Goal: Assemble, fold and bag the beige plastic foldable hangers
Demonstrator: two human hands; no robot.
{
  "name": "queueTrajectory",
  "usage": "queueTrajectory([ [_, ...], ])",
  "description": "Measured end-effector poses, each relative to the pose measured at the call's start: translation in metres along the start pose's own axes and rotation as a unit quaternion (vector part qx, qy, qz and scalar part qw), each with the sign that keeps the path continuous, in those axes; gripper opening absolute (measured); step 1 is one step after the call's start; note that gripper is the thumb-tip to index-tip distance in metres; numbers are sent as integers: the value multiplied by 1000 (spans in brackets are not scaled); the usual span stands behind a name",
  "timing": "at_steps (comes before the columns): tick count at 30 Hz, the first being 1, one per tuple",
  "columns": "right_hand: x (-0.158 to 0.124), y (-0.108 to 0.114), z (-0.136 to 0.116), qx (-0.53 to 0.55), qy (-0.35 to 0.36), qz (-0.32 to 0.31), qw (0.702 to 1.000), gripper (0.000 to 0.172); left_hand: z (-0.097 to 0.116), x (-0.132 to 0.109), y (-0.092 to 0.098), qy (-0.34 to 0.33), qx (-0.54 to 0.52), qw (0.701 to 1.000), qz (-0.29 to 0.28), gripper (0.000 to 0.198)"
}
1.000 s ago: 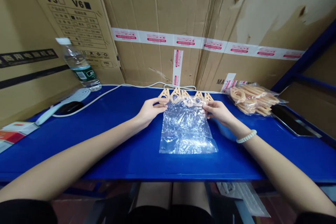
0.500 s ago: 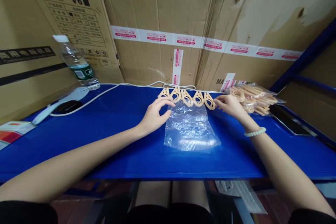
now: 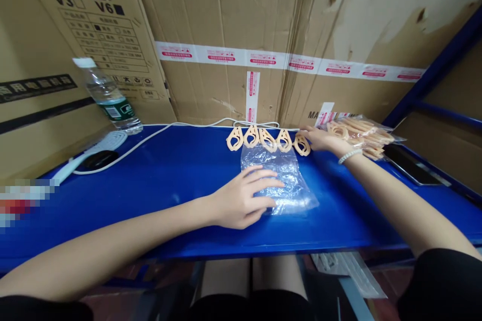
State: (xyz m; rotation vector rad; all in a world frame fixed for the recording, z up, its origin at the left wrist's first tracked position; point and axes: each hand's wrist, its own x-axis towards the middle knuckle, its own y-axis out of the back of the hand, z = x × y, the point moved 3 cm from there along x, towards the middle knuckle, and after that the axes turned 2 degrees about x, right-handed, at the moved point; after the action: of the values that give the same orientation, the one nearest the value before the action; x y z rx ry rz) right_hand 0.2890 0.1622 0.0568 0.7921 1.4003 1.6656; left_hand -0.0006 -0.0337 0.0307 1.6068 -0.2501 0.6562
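Several beige teardrop-shaped plastic clips [image 3: 268, 140] lie in a row at the back of the blue table. My right hand [image 3: 322, 139] is at the right end of that row, its fingertips closed on the narrow top of the last beige clip [image 3: 302, 145], which sits slightly tilted. A clear plastic bag [image 3: 297, 198] lies flat in front of the row, its upper edge close to the clips. Over the bag's left part is my left hand [image 3: 248, 198], palm down with fingers spread and holding nothing. Whether it touches the film I cannot tell.
A filled clear bag of beige clips [image 3: 361, 133] lies right of my right hand, beside a dark phone-like slab [image 3: 412, 165]. At left stand a water bottle [image 3: 115, 105] and a white-handled brush [image 3: 71, 168] by a black object [image 3: 100, 159]. Cardboard [image 3: 211, 90] walls the back.
My left hand has come down and toward me, from the row's left end to over the bag. My right hand has shifted slightly left and up, onto the last clip, whose tilt has changed.
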Motion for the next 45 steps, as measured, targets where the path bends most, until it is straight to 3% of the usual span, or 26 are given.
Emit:
queueTrajectory([
  [5,-43,7,-2,-35,17,-36,999,32,24,-2,-10,-68,29,997,-11,27],
  [10,-102,11,-15,19,33,-45,998,27,39,-4,-18,-2,-24,997,-74,46],
  [15,-161,19,-28,159,71,82,981,29,43,-5,-18,14,-56,991,-120,63],
  [22,-214,24,-58,170,-2,304,937,23,39,-9,-24,57,-69,984,-156,79],
  [25,-228,38,-82,144,0,357,923,21,38,-10,-27,64,-81,981,-163,80],
  [27,-235,51,-104,138,35,354,925,31,38,-10,-27,64,-82,981,-163,81],
  [30,-242,67,-141,106,110,311,938,46,38,-9,-25,64,-82,982,-158,81],
  [33,-240,71,-175,1,172,304,937,43,39,-8,-26,62,-83,981,-165,83],
  [36,-222,60,-198,-123,186,311,924,35,39,-7,-27,59,-82,980,-174,87],
  [39,-191,44,-206,-191,175,289,922,28,40,-6,-27,49,-83,981,-171,90],
  [45,-140,21,-202,-229,205,268,913,20,43,-7,-26,36,-93,980,-171,94],
])
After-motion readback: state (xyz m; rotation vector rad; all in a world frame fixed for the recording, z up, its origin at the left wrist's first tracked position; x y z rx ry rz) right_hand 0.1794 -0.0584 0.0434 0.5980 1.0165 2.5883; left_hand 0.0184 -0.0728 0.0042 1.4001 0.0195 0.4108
